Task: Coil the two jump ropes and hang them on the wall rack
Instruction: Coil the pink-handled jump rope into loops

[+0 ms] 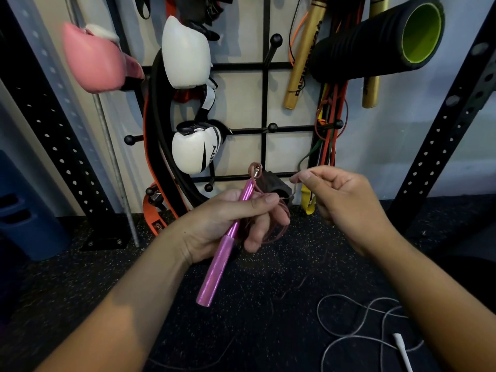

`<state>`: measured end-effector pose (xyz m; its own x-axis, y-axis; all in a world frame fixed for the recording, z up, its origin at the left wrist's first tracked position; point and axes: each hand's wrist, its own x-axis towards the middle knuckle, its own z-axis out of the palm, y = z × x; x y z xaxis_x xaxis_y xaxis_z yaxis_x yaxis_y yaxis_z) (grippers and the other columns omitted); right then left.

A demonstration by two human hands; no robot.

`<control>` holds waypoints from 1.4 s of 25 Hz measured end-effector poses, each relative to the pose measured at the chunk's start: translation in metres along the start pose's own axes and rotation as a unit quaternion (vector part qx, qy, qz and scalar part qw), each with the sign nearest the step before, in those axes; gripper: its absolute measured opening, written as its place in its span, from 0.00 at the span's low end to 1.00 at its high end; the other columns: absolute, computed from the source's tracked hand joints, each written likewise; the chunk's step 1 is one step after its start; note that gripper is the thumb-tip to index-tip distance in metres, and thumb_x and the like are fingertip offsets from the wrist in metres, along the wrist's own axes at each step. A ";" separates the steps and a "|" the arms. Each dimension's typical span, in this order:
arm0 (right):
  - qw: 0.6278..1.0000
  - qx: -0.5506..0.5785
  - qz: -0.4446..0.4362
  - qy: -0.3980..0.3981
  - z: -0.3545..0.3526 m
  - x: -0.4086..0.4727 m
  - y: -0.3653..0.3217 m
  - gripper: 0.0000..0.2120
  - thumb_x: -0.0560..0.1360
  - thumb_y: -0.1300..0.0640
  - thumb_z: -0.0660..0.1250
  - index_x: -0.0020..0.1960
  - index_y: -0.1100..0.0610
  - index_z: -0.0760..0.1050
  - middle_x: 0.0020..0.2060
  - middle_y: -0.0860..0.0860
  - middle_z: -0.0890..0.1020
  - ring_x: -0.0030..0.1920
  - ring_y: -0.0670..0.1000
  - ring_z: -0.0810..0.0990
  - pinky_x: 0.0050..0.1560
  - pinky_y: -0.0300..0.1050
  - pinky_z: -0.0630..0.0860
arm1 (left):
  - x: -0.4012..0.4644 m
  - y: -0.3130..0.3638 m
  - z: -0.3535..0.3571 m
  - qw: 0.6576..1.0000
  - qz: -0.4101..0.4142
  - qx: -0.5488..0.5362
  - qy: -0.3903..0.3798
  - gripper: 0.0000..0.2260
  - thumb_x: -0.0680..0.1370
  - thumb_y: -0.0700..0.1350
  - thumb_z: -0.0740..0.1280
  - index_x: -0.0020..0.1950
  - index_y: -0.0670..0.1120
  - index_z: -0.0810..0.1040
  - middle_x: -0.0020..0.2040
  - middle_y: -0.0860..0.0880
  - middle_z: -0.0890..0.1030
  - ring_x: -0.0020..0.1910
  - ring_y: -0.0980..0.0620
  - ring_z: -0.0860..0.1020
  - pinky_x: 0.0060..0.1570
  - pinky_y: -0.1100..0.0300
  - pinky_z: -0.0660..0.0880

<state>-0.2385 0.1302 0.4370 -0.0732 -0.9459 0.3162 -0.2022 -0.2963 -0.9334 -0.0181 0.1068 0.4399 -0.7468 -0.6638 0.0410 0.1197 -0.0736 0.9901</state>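
My left hand [228, 224] grips the pink metal handle [220, 260] of a jump rope, with several loops of its thin pinkish cable [279, 224] gathered against the fingers. My right hand [341, 200] pinches a stretch of the same cable between thumb and forefinger, just right of the handle's top. The rest of that cable trails down to the floor. A second rope, a grey cable [349, 318] with a white handle [402, 347], lies loose on the floor at the lower right. The black wall rack [265, 103] with ball-tipped pegs hangs straight ahead.
On the rack hang white boxing gloves [185, 52], a pink glove [94, 60], resistance bands [330, 124], gold sticks [303, 57] and a black foam roller [375, 41]. Bare pegs [272, 127] stick out mid-rack. Perforated black uprights [442, 130] stand at both sides. The floor is speckled black rubber.
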 end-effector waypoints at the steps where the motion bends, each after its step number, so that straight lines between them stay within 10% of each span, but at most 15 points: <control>1: 1.000 0.003 0.001 -0.007 0.000 0.000 0.000 0.10 0.82 0.53 0.66 0.52 0.55 0.84 0.19 0.41 0.73 0.22 0.45 0.60 0.28 0.44 0.55 | 0.000 0.000 0.000 1.000 0.002 -0.004 -0.002 0.11 0.79 0.47 0.67 0.45 0.40 0.84 0.23 0.53 0.75 0.20 0.58 0.72 0.27 0.64 0.73; 10: 0.996 0.042 0.044 -0.059 0.004 -0.001 -0.001 0.11 0.81 0.49 0.67 0.50 0.54 0.85 0.22 0.47 0.67 0.22 0.49 0.61 0.25 0.41 0.58 | -0.003 0.007 -0.001 0.960 0.017 -0.247 -0.128 0.15 0.84 0.43 0.63 0.40 0.40 0.80 0.22 0.51 0.79 0.21 0.56 0.79 0.26 0.62 0.78; 16: 0.969 -0.036 0.123 -0.211 0.037 -0.019 -0.001 0.16 0.85 0.44 0.58 0.54 0.49 0.83 0.31 0.53 0.79 0.20 0.45 0.68 0.20 0.36 0.62 | 0.010 0.016 0.011 0.900 0.201 -0.374 0.096 0.16 0.82 0.45 0.62 0.56 0.37 0.85 0.49 0.46 0.89 0.44 0.55 0.88 0.45 0.64 0.83; 21: 0.928 -0.187 0.034 -0.320 0.035 -0.021 -0.007 0.13 0.85 0.49 0.60 0.46 0.50 0.79 0.26 0.45 0.77 0.26 0.40 0.73 0.34 0.38 0.70 | 0.015 0.003 0.000 0.942 0.174 0.036 0.285 0.13 0.85 0.42 0.61 0.63 0.38 0.79 0.56 0.45 0.88 0.55 0.50 0.86 0.54 0.59 0.82; 25: 0.922 -0.277 -0.029 -0.269 0.017 -0.016 -0.014 0.07 0.80 0.49 0.69 0.46 0.48 0.84 0.33 0.43 0.83 0.31 0.40 0.75 0.35 0.40 0.72 | 0.010 0.002 0.003 0.881 0.020 0.421 0.216 0.14 0.85 0.50 0.61 0.47 0.48 0.84 0.41 0.52 0.87 0.40 0.65 0.84 0.45 0.71 0.75; 31: 0.964 -0.236 -0.089 -0.086 0.003 -0.008 -0.017 0.07 0.72 0.45 0.74 0.41 0.48 0.83 0.21 0.44 0.67 0.24 0.44 0.62 0.26 0.36 0.59 | 0.009 -0.001 0.003 0.963 -0.027 0.248 0.106 0.23 0.78 0.62 0.62 0.41 0.43 0.81 0.22 0.53 0.71 0.23 0.54 0.70 0.32 0.61 0.73; 35: 0.953 -0.241 -0.121 -0.135 0.004 -0.006 -0.015 0.07 0.73 0.45 0.70 0.45 0.48 0.79 0.27 0.47 0.66 0.29 0.45 0.63 0.31 0.43 0.64 | 0.007 0.002 0.002 0.970 -0.012 0.234 0.057 0.17 0.79 0.54 0.66 0.44 0.40 0.83 0.23 0.51 0.74 0.24 0.52 0.73 0.32 0.61 0.75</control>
<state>-0.2311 0.1392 0.4484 0.2736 -0.8764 0.3964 -0.6114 -0.4766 -0.6317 -0.0244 0.1032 0.4421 -0.6649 -0.7464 0.0281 -0.2274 0.2381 0.9442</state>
